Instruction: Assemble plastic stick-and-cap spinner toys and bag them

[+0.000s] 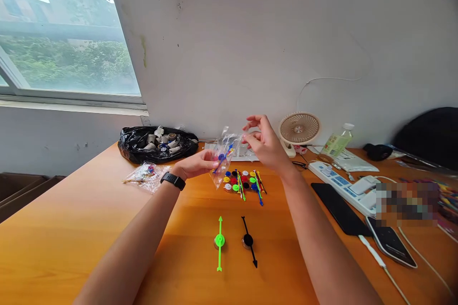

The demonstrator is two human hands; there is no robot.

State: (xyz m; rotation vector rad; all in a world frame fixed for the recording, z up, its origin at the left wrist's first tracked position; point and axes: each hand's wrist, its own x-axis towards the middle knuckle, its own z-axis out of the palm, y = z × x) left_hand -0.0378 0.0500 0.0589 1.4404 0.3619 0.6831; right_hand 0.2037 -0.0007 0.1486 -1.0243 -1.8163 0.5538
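Note:
My left hand [196, 164] holds a small clear plastic bag [224, 158] with blue and red plastic parts inside, lifted above the orange table [71, 243]. My right hand [263, 142] pinches the bag's upper right edge. A black watch [173, 180] is on my left wrist. Below the bag lies a cluster of coloured discs and thin arrow sticks [244, 183]. Nearer to me lie a green arrow stick with a disc [219, 242] and a black one [248, 241], side by side.
A black bag of spools [157, 145] and another clear packet [146, 175] sit at the back left. On the right are a small fan [299, 129], a bottle [337, 141], a power strip [343, 186], two phones [390, 243] and cables.

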